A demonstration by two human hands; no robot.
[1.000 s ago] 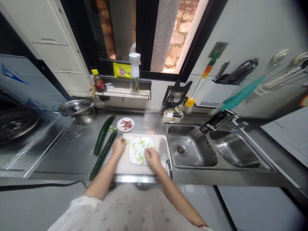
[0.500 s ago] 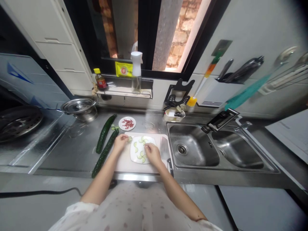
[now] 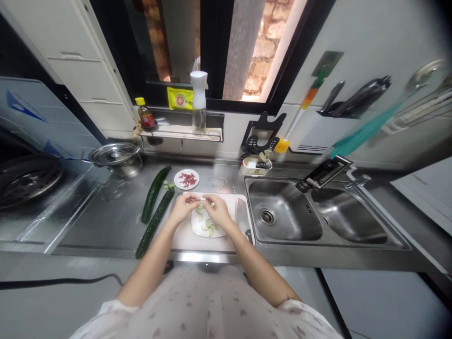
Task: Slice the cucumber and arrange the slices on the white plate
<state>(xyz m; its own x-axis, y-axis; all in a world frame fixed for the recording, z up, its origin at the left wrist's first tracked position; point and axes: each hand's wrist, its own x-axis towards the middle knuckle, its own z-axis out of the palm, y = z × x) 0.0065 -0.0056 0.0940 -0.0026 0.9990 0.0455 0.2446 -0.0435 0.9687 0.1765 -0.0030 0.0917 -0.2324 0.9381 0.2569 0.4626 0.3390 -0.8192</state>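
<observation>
You're bringing both hands together over the far part of the sq. white plate [image 3: 196,229], fingertips nearly meeting. Your L hand [image 3: 185,207] is curling, thumb & fingers close together in a pinch; can't tell if it's gripping a slice, tips too small & blurry. Your R hand [image 3: 219,212] is bending in likewise, fingers partly closed; can't tell what, if anything, it's holding. Cuke slices [image 3: 208,228] are lying on the plate: one pinwheel is showing in full nr the near edge, more are peeking out btwn & below your hands.

The plate's sitting on the white cutting board [image 3: 181,239]. The knife [image 3: 241,214] is lying along the board's R side, its handle partly hidden behind your R forearm. Two whole-looking cukes [image 3: 155,195] are resting on the steel counter L of the board, w/ a few small cuke pcs [image 3: 168,186] nr their far ends. The small round plate [image 3: 177,181] is standing just beyond the board, carrying chopped red bits [image 3: 188,179]. The dbl sink [image 3: 282,226] is opening to the R; the lidded pot [image 3: 118,159] is standing at far L.
</observation>
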